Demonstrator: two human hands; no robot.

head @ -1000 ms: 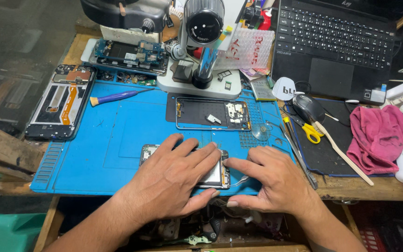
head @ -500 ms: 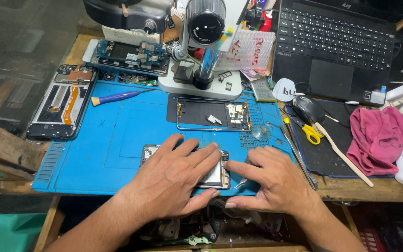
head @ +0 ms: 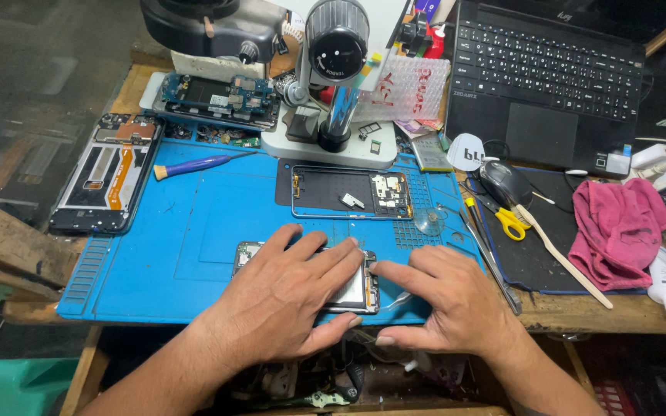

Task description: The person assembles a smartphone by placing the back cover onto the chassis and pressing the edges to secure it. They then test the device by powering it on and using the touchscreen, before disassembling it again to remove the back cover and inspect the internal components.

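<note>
Opened phone (head: 352,289) on mat (head: 194,231), microscope (head: 333,92) behind, laptop (head: 549,69) right.

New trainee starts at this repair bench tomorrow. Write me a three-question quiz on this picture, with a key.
1. True or false: the left hand lies flat on the opened phone on the blue mat.
2. Which thing lies right of the computer mouse?
A. purple-handled tool
B. pink cloth
C. microscope
3. Fill in: the scissors have ______ handles.

Key: 1 true; 2 B; 3 yellow. The right hand presses its fingertips at the phone's right edge, and neither hand grips a tool.
</note>
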